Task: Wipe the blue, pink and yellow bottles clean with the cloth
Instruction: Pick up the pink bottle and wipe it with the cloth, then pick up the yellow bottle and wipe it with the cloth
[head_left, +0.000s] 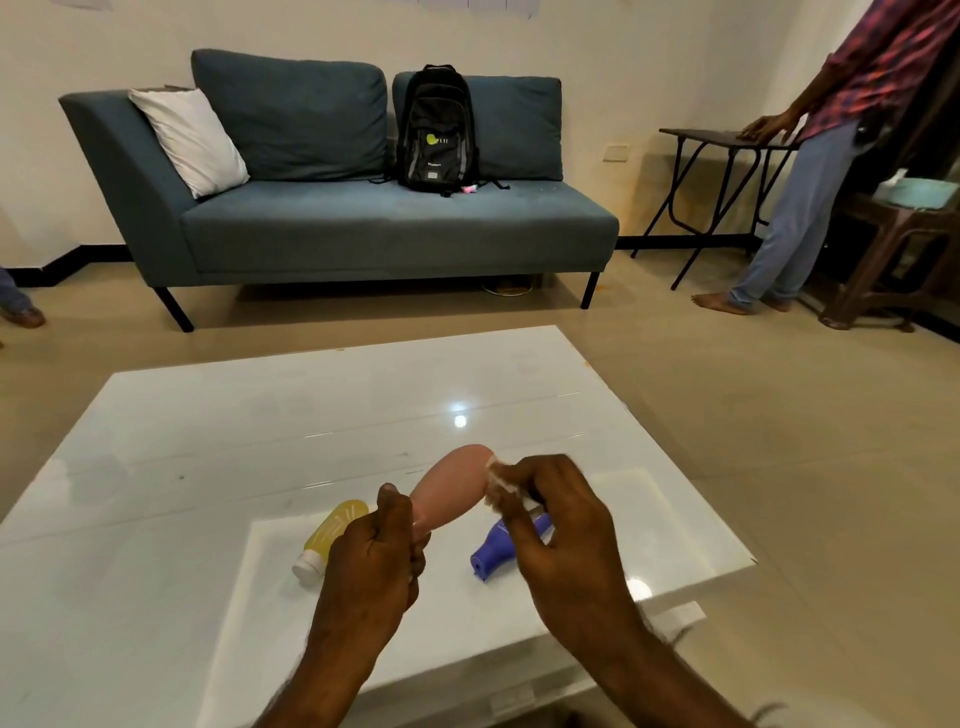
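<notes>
Pink bottle is held up off the worktop, tilted, fat base pointing away, neck end wrapped in the left hand, which is curled tight round it. Right hand pinches a small wad of white cloth between thumb and fingertips, pressed against the bottle's upper side near the base.

Step in hand, as judged: wiping the pink one. To do it well: keep the left grip firm at the neck, roll the bottle a bit at a time, run the cloth base-to-neck so each strip overlaps. The cloth wad is small, so refold to a clean face; the rounded base and the part under the left palm are easy to miss, so regrip to reach them.

Yellow bottle lies on its side left of the hands, white cap toward the person. Blue bottle lies on its side under the right hand, partly hidden. Whether either is wiped cannot be told.

No readable label on any bottle. Backpack on the sofa has a green logo; its text is too small to read.
</notes>
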